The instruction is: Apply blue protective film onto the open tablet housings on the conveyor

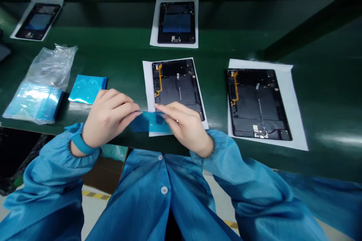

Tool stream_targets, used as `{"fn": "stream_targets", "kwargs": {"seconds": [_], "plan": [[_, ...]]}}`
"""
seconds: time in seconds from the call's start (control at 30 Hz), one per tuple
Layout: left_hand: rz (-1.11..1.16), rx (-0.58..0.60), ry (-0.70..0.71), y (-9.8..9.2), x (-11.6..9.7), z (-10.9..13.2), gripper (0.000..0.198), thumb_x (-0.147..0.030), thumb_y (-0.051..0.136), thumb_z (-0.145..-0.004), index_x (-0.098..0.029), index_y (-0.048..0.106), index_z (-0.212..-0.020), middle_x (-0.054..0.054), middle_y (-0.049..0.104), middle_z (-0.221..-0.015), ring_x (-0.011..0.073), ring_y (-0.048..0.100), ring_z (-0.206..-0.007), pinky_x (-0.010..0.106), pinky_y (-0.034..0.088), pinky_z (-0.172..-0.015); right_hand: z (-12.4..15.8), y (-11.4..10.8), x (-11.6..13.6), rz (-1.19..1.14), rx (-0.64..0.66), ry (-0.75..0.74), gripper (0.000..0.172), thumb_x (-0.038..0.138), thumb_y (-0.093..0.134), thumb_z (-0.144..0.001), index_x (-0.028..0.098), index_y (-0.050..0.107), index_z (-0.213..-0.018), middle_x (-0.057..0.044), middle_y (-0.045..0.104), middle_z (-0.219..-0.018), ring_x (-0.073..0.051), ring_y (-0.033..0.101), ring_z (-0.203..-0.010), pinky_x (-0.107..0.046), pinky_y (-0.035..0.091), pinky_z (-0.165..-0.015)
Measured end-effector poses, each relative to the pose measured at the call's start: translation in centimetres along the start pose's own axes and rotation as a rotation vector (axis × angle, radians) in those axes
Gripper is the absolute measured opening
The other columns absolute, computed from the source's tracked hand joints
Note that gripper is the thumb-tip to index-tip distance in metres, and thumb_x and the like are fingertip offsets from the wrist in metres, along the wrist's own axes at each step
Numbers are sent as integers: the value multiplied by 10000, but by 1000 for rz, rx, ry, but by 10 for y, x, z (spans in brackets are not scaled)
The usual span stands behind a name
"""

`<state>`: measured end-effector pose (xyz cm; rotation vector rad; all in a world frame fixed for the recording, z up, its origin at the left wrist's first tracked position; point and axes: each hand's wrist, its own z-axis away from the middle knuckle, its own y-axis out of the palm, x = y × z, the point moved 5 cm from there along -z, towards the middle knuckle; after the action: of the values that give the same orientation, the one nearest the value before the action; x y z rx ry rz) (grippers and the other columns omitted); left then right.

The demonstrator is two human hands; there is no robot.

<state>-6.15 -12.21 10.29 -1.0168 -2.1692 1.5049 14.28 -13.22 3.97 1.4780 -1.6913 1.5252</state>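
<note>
My left hand [109,118] and my right hand [185,126] both pinch a thin blue film sheet [147,122] held between them, just above the near edge of the green belt. Right behind the sheet lies an opened black tablet shell [177,84] with an orange flex cable, resting on white paper. The fingers of both hands are closed on the sheet's edges. Blue smock sleeves cover both arms, and a blue band sits on my left wrist.
A stack of blue film sheets [88,88] lies left of my hands, beside a clear plastic bag [39,90] holding more. Another tablet shell on paper [257,103] lies to the right, one [175,22] farther back, and several more along the far lane.
</note>
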Motion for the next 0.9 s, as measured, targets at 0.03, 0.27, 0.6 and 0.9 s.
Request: {"fn": "stream_targets", "kwargs": {"seconds": [0.03, 0.27, 0.6, 0.9], "plan": [[32, 17, -17, 2, 1, -4, 152, -322, 647, -1004, -245, 736, -908, 29, 725, -862, 196, 606, -800, 375, 387, -733, -2, -6, -4, 0, -30, 45, 289, 265, 572, -1019, 252, 763, -1235, -55, 774, -1066, -184, 729, -942, -351, 612, -899], [103, 42, -121, 33, 8, -43, 240, -424, 590, -1024, -243, 737, -965, 48, 703, -958, 247, 651, -913, 429, 466, -858, -19, -42, -39, -184, -164, 344, 191, 394, 845, -810, 219, 770, -807, -5, 723, -692, -146, 665, -582, -283, 576, -578], [267, 287, 126, 92, 10, -27, 256, -360, 477, -1073, -215, 688, -1061, 53, 694, -887, 203, 637, -835, 337, 451, -741, -29, -83, -118, -332, -288, 593, 351, 432, 957, -683, 193, 703, -721, 24, 599, -532, -89, 534, -465, -226, 442, -440], [457, 425, 273, 113, 16, -3, 359, -539, 552, -1029, -216, 696, -966, 29, 738, -919, 184, 620, -830, 316, 396, -733, -16, -75, -120, -308, -245, 776, 294, 362, 921, -692, 140, 729, -706, 22, 621, -515, -39, 525, -440, -207, 367, -433]]}}
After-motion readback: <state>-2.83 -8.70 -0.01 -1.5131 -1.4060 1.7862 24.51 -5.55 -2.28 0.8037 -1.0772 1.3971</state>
